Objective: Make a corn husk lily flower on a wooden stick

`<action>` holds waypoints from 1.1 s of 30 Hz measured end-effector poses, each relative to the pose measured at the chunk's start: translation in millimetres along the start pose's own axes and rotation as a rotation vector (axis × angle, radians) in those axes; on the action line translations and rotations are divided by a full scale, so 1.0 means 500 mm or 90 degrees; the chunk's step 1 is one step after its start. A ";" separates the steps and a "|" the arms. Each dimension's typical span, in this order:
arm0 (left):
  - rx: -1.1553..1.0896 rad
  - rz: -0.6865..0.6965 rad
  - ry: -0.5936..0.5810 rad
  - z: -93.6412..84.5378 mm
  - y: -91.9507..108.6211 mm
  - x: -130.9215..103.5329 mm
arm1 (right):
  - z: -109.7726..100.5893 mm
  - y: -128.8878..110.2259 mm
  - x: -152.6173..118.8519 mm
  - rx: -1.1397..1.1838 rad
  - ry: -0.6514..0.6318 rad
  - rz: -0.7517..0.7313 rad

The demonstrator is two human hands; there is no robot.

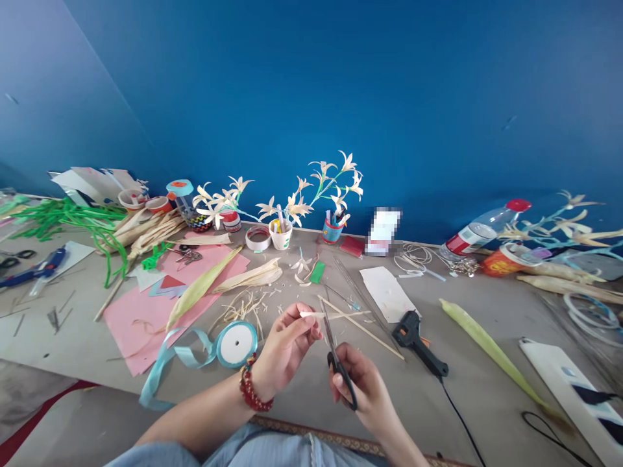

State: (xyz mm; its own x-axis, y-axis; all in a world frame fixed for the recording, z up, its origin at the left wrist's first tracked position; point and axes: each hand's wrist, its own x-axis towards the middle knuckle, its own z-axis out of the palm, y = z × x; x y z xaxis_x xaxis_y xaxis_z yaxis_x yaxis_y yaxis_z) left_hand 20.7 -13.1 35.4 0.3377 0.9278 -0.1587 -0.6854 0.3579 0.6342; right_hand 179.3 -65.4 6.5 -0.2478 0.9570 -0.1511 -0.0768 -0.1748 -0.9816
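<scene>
My left hand pinches a thin, pale corn husk strip between thumb and fingers, and its end points right. My right hand grips black-handled scissors, their blades upright and crossing the strip just past my left fingertips. How far apart the blades are I cannot tell. Beneath the hands, long thin strips lie on the table. Left of my left hand sits a roll of light blue ribbon, partly unwound, beside a tangle of husk shreds.
A black glue gun with its cord lies at right, near a white power strip. Pink paper and green husks are at left. Along the blue wall stand husk flowers in cups, a phone and a plastic bottle.
</scene>
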 end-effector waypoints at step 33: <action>0.282 -0.003 -0.080 -0.001 0.062 0.000 | -0.027 -0.021 -0.004 0.039 -0.060 0.060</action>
State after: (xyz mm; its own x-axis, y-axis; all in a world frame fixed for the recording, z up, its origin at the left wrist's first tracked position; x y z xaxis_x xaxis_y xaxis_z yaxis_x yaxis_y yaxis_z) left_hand -0.9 -2.1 54.5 0.4348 0.8964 -0.0859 -0.3519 0.2569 0.9001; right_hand 193.7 -62.2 15.6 -0.3467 0.9100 -0.2276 -0.1075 -0.2796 -0.9541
